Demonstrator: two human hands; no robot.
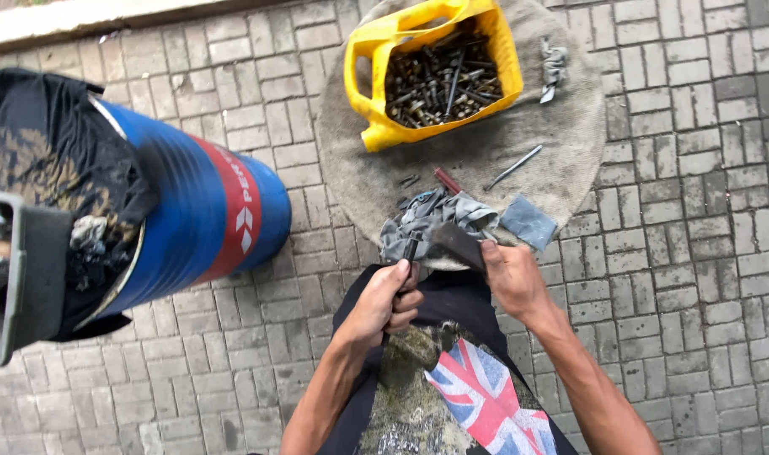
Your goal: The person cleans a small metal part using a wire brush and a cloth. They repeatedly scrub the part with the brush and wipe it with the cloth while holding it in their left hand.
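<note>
My left hand (pixel 387 302) is closed around the dark handle of a slim tool (pixel 411 250) that points toward a crumpled grey rag (pixel 431 217). My right hand (pixel 511 276) grips a flat dark metal piece (pixel 458 243) at its near end, just beside the tool's tip. Both hands work at the near edge of a round stone slab (pixel 519 109). A grey sanding pad (pixel 528 222) lies right of the rag.
A cut yellow plastic can (pixel 376 93) full of rusty bolts stands on the slab, with a thin metal rod (pixel 512 168) and a small tool (pixel 553 69) nearby. A blue and red drum (pixel 208 211) draped with black cloth stands left. Brick paving surrounds everything.
</note>
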